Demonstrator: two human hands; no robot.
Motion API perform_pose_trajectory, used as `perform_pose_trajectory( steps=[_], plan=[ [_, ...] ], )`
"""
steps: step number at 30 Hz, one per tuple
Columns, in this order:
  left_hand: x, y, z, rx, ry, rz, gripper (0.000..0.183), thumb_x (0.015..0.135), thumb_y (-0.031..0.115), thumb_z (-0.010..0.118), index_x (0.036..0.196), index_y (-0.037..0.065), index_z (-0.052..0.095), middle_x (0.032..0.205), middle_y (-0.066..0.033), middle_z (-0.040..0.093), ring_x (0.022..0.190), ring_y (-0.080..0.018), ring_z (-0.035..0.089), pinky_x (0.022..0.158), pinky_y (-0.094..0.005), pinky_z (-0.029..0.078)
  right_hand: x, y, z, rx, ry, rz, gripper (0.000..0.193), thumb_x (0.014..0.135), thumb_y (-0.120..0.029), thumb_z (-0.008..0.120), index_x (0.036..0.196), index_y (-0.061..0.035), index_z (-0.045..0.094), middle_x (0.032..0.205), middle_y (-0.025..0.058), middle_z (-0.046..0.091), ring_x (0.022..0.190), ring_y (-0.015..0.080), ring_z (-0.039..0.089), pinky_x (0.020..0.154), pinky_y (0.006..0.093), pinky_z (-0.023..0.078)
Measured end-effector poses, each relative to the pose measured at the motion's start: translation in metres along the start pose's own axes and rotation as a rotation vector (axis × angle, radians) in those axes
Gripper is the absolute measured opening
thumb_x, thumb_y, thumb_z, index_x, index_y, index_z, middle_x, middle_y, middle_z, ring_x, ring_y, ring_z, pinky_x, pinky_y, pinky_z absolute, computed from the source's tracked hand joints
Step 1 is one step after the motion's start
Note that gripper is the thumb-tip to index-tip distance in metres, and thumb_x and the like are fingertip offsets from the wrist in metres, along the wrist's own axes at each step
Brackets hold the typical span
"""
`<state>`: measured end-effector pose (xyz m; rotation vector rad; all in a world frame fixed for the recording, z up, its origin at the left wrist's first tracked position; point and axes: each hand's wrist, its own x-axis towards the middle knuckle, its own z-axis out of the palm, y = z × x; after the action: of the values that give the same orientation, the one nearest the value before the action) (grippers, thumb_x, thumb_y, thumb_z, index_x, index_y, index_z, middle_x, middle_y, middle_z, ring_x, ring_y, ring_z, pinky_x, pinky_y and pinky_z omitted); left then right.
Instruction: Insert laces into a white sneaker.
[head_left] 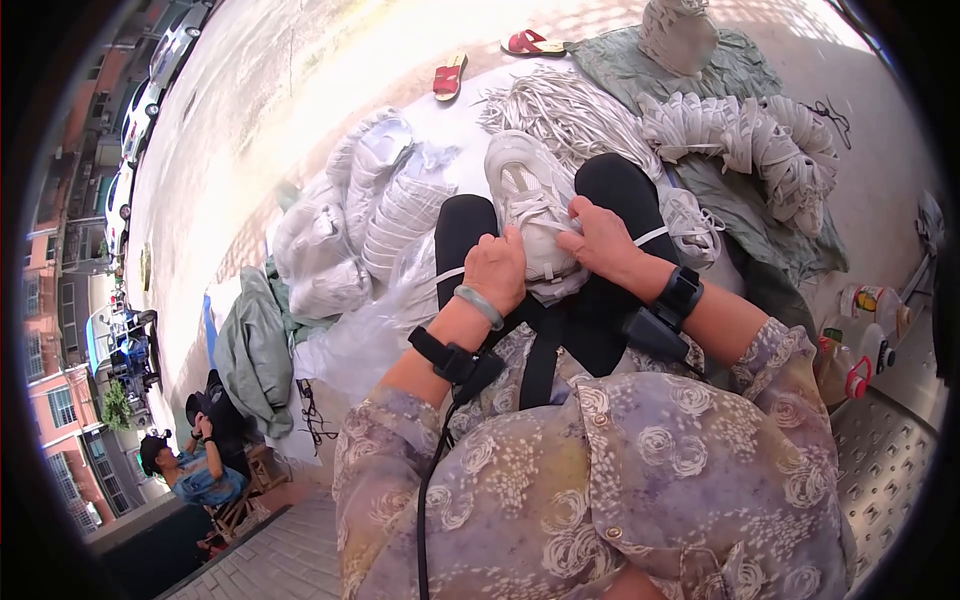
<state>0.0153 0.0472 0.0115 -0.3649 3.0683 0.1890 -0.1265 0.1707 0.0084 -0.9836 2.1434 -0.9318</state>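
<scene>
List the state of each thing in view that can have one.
White shoe: laced at least partly, between the knees
Left hand: fingers curled, at the shoe's left side
Right hand: thumb and forefinger at the shoe's right side
White strips: loose, heaped
Red sandals: unworn, lying apart from each other
Gray-green cloth: crumpled
Clear plastic: crumpled
</scene>
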Motion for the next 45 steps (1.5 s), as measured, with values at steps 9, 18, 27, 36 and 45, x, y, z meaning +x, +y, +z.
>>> perform_pose_trajectory(
  steps=[9,18,27,36,45],
  plan=[
    [-0.004,-0.015,-0.015,-0.027,0.173,-0.041,0.002,0.074,0.008,0.049,0.074,0.007,0.05,0.063,-0.0095,0.055,0.057,-0.0288,0.058,0.051,-0.039,0.047,0.001,0.005,-0.024,-0.289,-0.006,-0.394,0.016,0.075,-0.016,0.056,0.086,-0.0049,0.053,0.075,0.0153,0.06,0.074,0.0338,0.06,0.066,0.0425,0.047],
    [-0.021,-0.034,-0.023,0.012,0.214,0.073,0.006,0.07,0.006,0.052,0.068,0.009,0.048,0.061,-0.0076,0.051,0.056,-0.0251,0.057,0.048,-0.0367,0.044,0.004,0.024,-0.048,-0.685,-0.059,-0.633,0.015,0.07,-0.006,0.053,0.085,-0.0094,0.052,0.066,0.0064,0.054,0.064,0.0272,0.058,0.055,0.0382,0.045],
    [-0.029,-0.032,-0.023,-0.073,0.225,0.035,0.009,0.07,0.005,0.054,0.068,0.01,0.047,0.06,-0.0074,0.05,0.056,-0.0255,0.056,0.047,-0.0367,0.044,-0.001,0.037,-0.043,-0.59,-0.005,-0.568,0.015,0.068,-0.004,0.053,0.081,-0.0107,0.05,0.068,0.0062,0.054,0.067,0.0267,0.059,0.055,0.0369,0.046],
    [-0.094,-0.087,0.002,-0.245,0.251,-0.156,0.006,0.083,0.013,0.053,0.083,0.007,0.055,0.07,-0.012,0.057,0.063,-0.0324,0.057,0.053,-0.039,0.045,-0.028,0.096,-0.1,-0.493,0.031,-0.395,0.01,0.082,-0.013,0.053,0.091,-0.0091,0.054,0.075,0.0106,0.058,0.069,0.0314,0.058,0.057,0.0401,0.044],
    [-0.276,-0.178,0.007,0.029,0.115,-0.75,0.015,0.086,0.023,0.049,0.083,0.01,0.056,0.071,-0.0155,0.058,0.065,-0.0368,0.056,0.058,-0.045,0.044,-0.115,0.251,-0.216,-0.64,0.368,0.059,0.025,0.091,-0.018,0.047,0.103,0.001,0.058,0.098,0.0192,0.061,0.092,0.0327,0.059,0.079,0.0362,0.046]
  ],
)
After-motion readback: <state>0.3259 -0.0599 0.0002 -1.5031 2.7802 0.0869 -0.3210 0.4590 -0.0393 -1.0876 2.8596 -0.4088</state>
